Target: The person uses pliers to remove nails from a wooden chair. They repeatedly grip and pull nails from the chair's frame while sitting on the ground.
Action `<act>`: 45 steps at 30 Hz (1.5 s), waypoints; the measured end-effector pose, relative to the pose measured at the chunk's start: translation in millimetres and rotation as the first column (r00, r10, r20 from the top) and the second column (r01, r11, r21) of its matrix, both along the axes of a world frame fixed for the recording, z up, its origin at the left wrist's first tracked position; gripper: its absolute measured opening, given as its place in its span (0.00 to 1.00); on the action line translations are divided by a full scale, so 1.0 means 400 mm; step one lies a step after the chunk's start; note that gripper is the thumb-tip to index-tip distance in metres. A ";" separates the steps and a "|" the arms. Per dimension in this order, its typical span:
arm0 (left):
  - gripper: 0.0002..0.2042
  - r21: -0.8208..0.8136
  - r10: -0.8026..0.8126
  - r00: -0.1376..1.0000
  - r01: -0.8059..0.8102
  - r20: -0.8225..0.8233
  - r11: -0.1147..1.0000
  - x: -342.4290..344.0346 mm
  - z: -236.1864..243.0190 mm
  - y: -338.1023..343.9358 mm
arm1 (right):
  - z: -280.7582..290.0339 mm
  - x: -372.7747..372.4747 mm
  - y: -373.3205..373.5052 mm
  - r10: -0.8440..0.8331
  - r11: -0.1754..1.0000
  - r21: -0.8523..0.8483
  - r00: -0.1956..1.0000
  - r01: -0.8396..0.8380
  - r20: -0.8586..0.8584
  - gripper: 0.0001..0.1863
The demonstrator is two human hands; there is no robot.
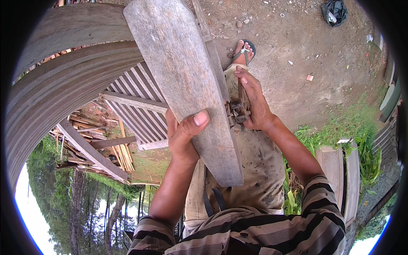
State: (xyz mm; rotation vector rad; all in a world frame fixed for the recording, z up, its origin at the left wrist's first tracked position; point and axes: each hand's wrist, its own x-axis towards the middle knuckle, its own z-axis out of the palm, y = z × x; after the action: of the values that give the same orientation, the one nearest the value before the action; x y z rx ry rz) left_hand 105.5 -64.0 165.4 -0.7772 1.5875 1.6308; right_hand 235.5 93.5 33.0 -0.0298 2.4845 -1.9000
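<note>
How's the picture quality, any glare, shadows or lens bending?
In the head view, slatted wood curves strongly toward the left rim; sky at lower left glares white; the plank in the left hand looks evenly lit; the dark object at the right hand shows little detail.

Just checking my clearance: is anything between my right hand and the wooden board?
Yes: a dark blocky object, held by your right hand, sits between that hand and the wooden board, along the board's right side.

Grey with faint brown streaks along the wooden board [185, 85]; beige, blotched with black, on the trousers [261, 159]; striped in black and taupe across the shirt [263, 231].
</note>
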 end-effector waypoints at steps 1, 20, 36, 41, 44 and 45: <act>0.34 0.005 0.003 1.000 -0.003 -0.001 1.000 0.001 0.000 0.000 | 0.000 -0.003 -0.001 -0.004 1.000 -0.004 1.000 0.004 -0.019 0.54; 0.33 0.058 0.004 1.000 -0.004 0.012 0.998 0.004 -0.002 -0.007 | -0.021 -0.010 -0.002 0.024 0.997 0.079 0.999 -0.027 0.031 0.65; 0.30 0.178 0.057 0.998 -0.059 0.020 0.982 -0.010 -0.001 -0.013 | 0.387 -0.010 0.031 0.125 0.977 0.044 0.725 -0.210 0.677 0.55; 0.28 0.237 0.078 0.996 -0.083 0.032 0.968 0.005 -0.021 -0.037 | 0.541 -0.102 0.063 0.212 0.925 -0.057 0.387 -0.375 0.897 0.51; 0.28 0.247 0.034 0.999 -0.033 0.003 0.968 0.013 -0.036 -0.036 | 0.605 -0.202 0.113 0.291 0.898 -0.243 0.082 -0.368 0.953 0.49; 0.28 0.248 0.019 1.000 -0.017 -0.008 0.969 0.014 -0.037 -0.028 | 0.621 -0.240 0.138 0.323 0.882 -0.312 -0.028 -0.354 0.946 0.48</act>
State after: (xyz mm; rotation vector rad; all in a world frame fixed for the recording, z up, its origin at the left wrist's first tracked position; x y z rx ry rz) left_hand 110.9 -75.1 150.5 -0.6527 1.3522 1.8069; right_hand 139.5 148.6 281.3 0.4702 1.2393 -0.9377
